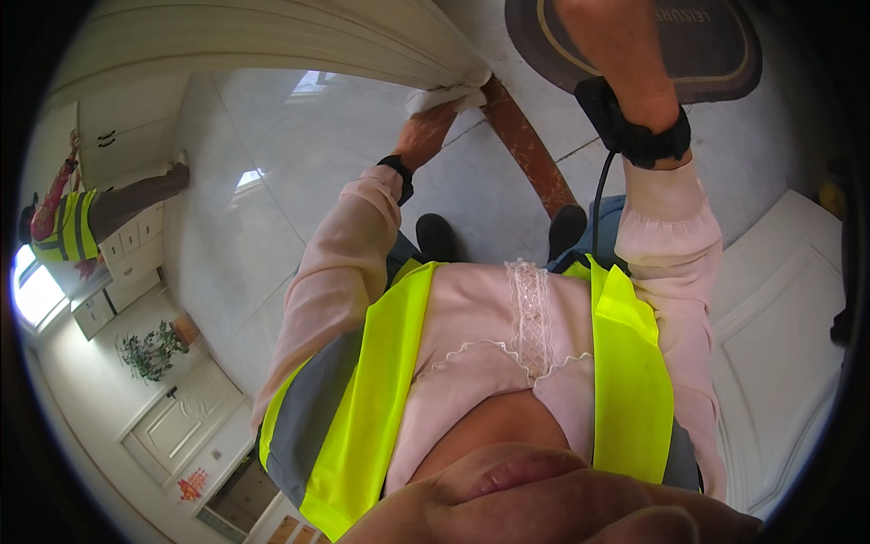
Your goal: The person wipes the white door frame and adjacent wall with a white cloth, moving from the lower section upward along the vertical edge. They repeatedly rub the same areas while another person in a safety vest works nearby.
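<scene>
My left hand [429, 134] grips a white cloth [445, 99] and presses it to the lower end of a cream door frame or panel edge [380, 41]. The cloth wraps round that edge, above a reddish-brown threshold strip [527, 146] in the floor. Further right, my right hand [615, 47] reaches forward past the top of the picture, over a dark doormat [710, 51] with writing on it. Its fingers are cut off, so whatever it touches is hidden. Both wrists wear black straps, and a cable runs from the right one.
A white panelled door [781, 326] stands at the right. On the left, another person [68, 221] in a yellow vest reaches up to white cabinets [129, 129]. A potted plant [153, 350] is beyond. My shoes [435, 234] are on shiny grey tiles [272, 156].
</scene>
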### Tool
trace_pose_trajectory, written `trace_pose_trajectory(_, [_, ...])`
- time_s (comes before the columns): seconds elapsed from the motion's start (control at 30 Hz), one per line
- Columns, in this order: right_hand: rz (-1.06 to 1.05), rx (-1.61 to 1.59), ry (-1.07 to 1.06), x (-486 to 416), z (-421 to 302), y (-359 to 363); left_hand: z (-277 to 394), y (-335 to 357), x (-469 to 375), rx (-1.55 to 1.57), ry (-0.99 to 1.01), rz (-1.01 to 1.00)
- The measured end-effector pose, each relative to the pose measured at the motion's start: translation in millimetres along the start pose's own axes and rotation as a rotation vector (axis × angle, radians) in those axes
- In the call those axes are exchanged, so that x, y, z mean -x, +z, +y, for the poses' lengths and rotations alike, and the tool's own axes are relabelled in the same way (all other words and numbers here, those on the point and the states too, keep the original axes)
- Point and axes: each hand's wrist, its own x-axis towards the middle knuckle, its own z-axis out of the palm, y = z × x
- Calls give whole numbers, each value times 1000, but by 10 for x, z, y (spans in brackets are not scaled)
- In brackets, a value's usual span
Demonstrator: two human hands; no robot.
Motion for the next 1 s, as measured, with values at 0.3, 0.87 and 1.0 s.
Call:
trace_pose_trajectory(0.3, [-74,18,16,37,-38,164,108,-640,-264,561,-322,-155])
trace_pose_trajectory(0.87, [-47,-44,-61,-17,-124,98,498,-2629,-548,-768,-44,945])
trace_pose_trajectory(1.0, [-140,23,26,5,-91,66,461,-2060,-511,-744,104,611])
